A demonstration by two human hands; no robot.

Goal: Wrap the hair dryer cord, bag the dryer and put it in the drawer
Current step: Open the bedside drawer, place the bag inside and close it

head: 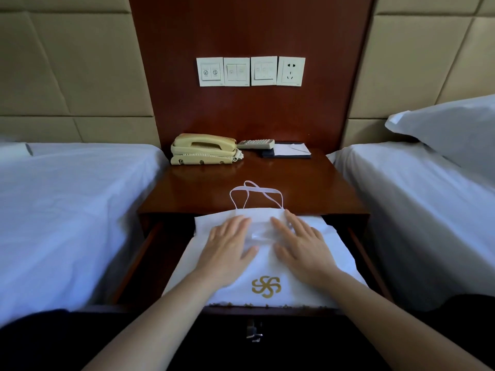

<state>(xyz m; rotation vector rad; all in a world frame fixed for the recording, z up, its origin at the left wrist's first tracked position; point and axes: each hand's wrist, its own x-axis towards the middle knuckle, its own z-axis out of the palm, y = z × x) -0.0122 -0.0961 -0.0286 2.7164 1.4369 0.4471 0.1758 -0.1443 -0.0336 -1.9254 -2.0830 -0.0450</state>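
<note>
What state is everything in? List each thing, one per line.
drawer: open.
white bag: lying flat in the drawer, pressed under both hands.
left hand: open, flat on the bag.
right hand: open, flat on the bag.
telephone: handset on its cradle.
wall socket: nothing plugged in.

Your left hand [227, 247] and right hand [300, 245] are lying flat, fingers straight, on a white bag [265, 263] that is sitting in the open drawer [139, 261] of a dark wooden nightstand [294, 180]. The bag's gold logo [266, 287] is facing up between your wrists, and its white handles [255, 195] are trailing onto the nightstand top. A cream telephone [205, 149], a remote [255, 143] and a notepad [290, 149] are sitting at the back. White-sheeted beds are flanking the nightstand on both sides.
</note>
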